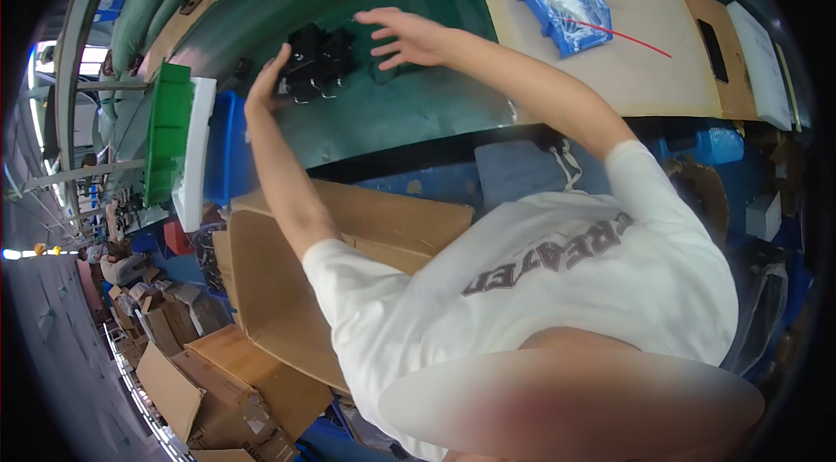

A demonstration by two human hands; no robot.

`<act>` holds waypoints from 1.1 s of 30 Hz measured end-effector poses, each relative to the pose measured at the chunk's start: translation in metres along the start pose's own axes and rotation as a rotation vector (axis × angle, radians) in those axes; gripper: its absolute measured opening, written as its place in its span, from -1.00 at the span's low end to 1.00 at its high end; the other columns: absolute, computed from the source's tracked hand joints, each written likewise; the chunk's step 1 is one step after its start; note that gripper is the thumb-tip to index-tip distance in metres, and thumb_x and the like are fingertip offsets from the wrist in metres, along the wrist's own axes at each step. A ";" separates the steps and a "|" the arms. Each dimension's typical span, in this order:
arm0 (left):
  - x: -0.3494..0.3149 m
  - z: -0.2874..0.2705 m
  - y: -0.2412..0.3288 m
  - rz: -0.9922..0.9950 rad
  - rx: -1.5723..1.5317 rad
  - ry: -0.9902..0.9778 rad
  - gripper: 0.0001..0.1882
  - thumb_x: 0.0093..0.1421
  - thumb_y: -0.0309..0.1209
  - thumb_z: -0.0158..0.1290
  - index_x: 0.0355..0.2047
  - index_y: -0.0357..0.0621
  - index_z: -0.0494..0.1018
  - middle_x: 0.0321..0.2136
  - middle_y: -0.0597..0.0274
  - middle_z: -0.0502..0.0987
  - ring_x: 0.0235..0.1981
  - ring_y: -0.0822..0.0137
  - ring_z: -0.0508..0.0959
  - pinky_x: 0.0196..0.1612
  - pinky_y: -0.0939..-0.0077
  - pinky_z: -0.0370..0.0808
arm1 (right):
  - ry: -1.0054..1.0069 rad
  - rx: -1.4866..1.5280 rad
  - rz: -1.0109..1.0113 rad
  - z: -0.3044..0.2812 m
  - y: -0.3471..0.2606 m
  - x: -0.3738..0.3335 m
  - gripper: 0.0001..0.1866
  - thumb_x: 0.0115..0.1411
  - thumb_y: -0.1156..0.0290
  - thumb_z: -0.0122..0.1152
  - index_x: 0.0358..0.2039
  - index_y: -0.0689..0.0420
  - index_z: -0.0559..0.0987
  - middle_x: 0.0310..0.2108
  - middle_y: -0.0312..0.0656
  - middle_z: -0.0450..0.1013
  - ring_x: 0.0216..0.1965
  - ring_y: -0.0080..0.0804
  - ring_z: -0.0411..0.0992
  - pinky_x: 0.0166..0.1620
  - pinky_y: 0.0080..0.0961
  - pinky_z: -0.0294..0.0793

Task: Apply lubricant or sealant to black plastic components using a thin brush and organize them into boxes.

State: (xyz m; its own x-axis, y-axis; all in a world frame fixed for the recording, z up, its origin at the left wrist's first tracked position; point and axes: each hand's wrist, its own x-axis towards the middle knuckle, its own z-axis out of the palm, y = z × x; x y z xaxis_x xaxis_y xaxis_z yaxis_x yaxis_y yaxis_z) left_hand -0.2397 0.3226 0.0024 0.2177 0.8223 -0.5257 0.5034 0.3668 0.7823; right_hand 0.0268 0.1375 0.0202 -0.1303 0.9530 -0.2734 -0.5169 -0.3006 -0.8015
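Observation:
My left hand (pixel 266 83) is at the left side of a cluster of black pieces (pixel 315 60) with shiny bent-wire ends, lying on the green tabletop (pixel 409 109). Its visible finger stretches upward beside them; whether it touches them I cannot tell. To the right of the cluster, my right hand (pixel 405 37) hovers over the table with fingers spread and nothing in them. The exact kind of the black pieces is too dark to make out.
A blue basket (pixel 564 5) with clear plastic-wrapped contents and red strips stands on a cardboard sheet (pixel 662 83) at the right, near a dark phone-like slab (pixel 712 50). Green (pixel 167 133) and blue (pixel 226 148) bins stand left. An open carton (pixel 279 288) sits below the table edge.

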 end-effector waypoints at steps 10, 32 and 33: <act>-0.030 0.014 -0.008 0.089 -0.191 -0.101 -0.22 0.02 0.11 0.15 0.10 -0.14 0.26 0.02 -0.01 0.31 -0.01 0.10 0.37 -0.07 -0.05 0.35 | 0.431 -0.499 -0.049 0.059 0.042 0.100 -0.08 -0.15 -0.08 0.36 0.16 0.13 0.25 0.23 0.13 -0.07 0.07 0.05 0.23 -0.07 -0.02 0.42; -0.252 0.311 0.058 0.724 0.503 -0.553 -0.26 0.06 -0.31 0.21 0.21 -0.09 0.12 -0.03 -0.09 0.31 -0.09 0.11 0.41 -0.09 0.42 0.43 | 0.511 0.251 -0.643 -0.098 0.093 -0.274 -0.48 -0.11 0.30 0.38 -0.13 0.20 0.43 -0.28 -0.13 0.42 -0.39 -0.37 0.45 -0.48 -0.48 0.54; -0.265 0.340 0.055 0.738 0.499 -0.614 -0.22 0.02 -0.34 0.24 0.21 -0.14 0.12 0.00 -0.12 0.31 -0.07 0.07 0.41 -0.06 0.39 0.42 | 0.637 0.269 -0.625 -0.107 0.100 -0.301 -0.34 -0.09 0.25 0.35 0.00 0.26 0.35 -0.16 -0.10 0.38 -0.26 -0.37 0.40 -0.33 -0.48 0.48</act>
State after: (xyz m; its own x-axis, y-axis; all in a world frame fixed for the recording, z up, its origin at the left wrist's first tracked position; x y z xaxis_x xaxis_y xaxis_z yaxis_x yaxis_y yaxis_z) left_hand 0.0145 -0.0230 0.0709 0.9185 0.3584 -0.1673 0.3303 -0.4623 0.8229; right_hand 0.1046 -0.1835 -0.0345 0.6857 0.7147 -0.1379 -0.5256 0.3551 -0.7731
